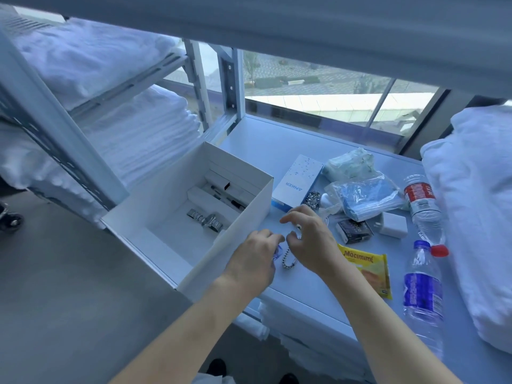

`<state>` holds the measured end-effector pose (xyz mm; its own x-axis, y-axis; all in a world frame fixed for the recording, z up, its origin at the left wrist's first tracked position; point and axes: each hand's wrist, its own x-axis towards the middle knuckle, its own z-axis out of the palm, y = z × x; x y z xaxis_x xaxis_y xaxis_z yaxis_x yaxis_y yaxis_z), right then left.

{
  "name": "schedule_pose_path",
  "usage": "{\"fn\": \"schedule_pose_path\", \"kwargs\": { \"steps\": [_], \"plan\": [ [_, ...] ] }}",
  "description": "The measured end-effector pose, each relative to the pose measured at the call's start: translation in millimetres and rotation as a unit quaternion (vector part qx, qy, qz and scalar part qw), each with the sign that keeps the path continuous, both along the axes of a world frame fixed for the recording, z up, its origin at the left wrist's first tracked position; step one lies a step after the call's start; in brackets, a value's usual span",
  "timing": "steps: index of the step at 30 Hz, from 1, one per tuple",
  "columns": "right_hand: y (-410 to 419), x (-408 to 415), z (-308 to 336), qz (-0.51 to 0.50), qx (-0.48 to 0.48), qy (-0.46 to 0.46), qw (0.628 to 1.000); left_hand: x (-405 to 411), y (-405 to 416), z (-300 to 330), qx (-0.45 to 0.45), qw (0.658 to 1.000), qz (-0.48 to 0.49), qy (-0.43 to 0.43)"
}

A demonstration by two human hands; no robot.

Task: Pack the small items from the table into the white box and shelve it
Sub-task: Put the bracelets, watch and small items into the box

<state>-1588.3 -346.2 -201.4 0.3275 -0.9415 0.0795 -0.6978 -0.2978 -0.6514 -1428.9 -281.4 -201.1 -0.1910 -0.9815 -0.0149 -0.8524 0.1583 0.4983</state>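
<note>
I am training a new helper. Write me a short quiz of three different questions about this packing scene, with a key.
1. True or false: the wristwatch already lies inside the white box.
2. Which lies nearest the right hand? A. metal chain B. blue-label bottle C. white charger
3. Fill in: the yellow snack packet lies on the ____.

Key: 1 true; 2 A; 3 table.

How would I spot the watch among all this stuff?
Find the open white box at the table's left edge, beside the towel shelves. The watch lies on the box's floor, near its right wall. It is the only shiny metal thing inside; the rest are white packets.
</note>
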Motion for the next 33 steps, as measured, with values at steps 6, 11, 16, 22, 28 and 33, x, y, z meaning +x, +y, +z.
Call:
{"fn": "schedule_pose_path", "kwargs": {
  "steps": [6,11,16,22,28,33],
  "plan": [
    [2.0,15.5,49.4,0.023,0.076,-0.185,0.980,19.3,13.8,73.6,-0.123,0.990,-0.009,0.071],
    [1.2,28.0,80.4,0.139,0.166,-0.332,0.918,58.3,16.0,117.3,-0.151,0.986,0.001,0.074],
    [-5.5,54.8,89.3,0.135,0.173,-0.331,0.918,87.4,0.8,129.2,-0.160,0.985,-0.046,0.052],
    [-22.6,80.0,97.7,0.059,0.151,-0.333,0.929,118.8,-37.4,128.1,-0.166,0.980,-0.074,0.083],
    [-34.7,98.8,90.9,-0.020,0.131,-0.293,0.947,136.1,-84.4,115.4,-0.155,0.976,-0.136,0.067],
    [-28.8,97.1,78.6,-0.114,0.045,-0.200,0.972,142.6,-119.5,89.5,-0.109,0.978,-0.175,0.021]
  ]
}}
